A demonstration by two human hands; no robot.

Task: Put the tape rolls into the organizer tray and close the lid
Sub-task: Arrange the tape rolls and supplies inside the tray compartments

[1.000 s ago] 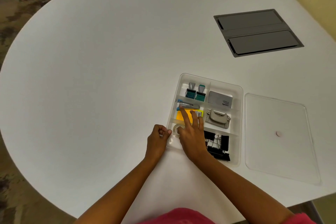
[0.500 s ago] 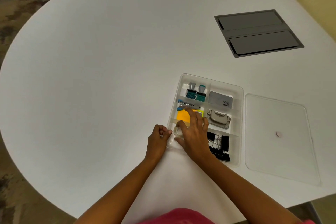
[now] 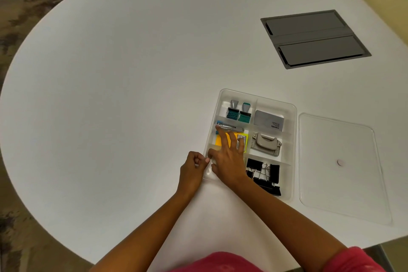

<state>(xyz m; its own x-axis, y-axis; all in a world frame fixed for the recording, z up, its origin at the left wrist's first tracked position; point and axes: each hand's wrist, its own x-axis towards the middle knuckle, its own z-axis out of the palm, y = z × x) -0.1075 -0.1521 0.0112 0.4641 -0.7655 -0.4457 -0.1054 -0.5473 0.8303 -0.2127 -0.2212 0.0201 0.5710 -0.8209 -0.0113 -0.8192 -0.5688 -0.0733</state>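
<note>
Since the earlier frames the right hand point(image 3: 229, 161) has slid left across the near-left compartment, now covering the clear tape roll that showed there a second ago; the left hand point(image 3: 193, 169) has kept its place at the tray's near-left corner.

White oval bench point(image 3: 110, 95) carries all items. Grey hatch panel point(image 3: 314, 38) is set into it at far right. Clear lid point(image 3: 340, 168) lies flat on the bench just right of the tray, off the tray, a small round knob point(image 3: 340, 162) at its middle.

Clear organizer tray point(image 3: 294, 139) sits at near centre-right, open, divided into compartments. Far-left compartment: two stamps point(image 3: 238, 113) with teal bodies. Far-right: a grey box point(image 3: 268, 120). Middle-left: a stapler point(image 3: 230, 127) at the far side, with orange and yellow sticky notes point(image 3: 218, 140) near it. Middle-right: a grey hole punch point(image 3: 266, 143). Near-right: black binder clips point(image 3: 263, 175). Near-left: the tape roll, hidden under the right hand; only a faint clear edge shows beside the thumb, too little to place exactly.

Right hand lies palm down, fingers point(image 3: 225, 137) spread over the sticky notes, thumb toward the left wall; whether it grips the roll cannot be told. Left hand is curled in a loose fist, fingertips pressed together against the tray's left rim.
</note>
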